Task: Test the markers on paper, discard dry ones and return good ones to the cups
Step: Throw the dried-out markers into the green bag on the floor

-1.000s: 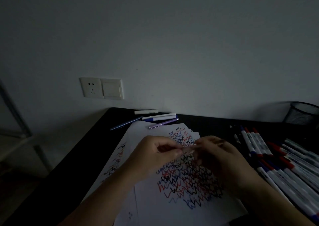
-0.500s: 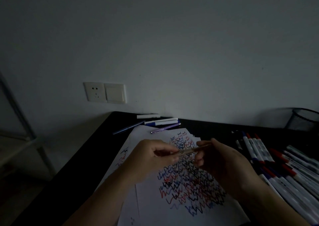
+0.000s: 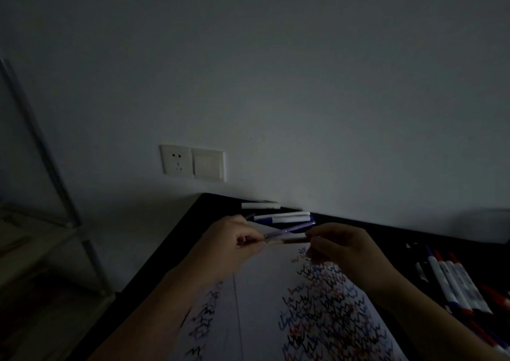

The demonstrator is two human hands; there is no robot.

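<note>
A dim room. Both hands hold one thin, pale marker [image 3: 288, 241] level above the far edge of the scribbled paper [image 3: 276, 291]. The left hand [image 3: 234, 239] pinches its left end; the right hand [image 3: 342, 247] pinches its right end. More markers [image 3: 455, 280] lie in a row to the right. Compared with half a second ago, the hands sit farther from the body, nearer the loose pens [image 3: 281, 218] by the wall.

Two bare forearms enter from the bottom edge — no sleeves, no watch, no bands at either wrist. The left hand [image 3: 234, 243] and right hand [image 3: 342, 247] wear no gloves, and no rings can be made out — the dim, blurred light hides finer detail such as nails.
</note>
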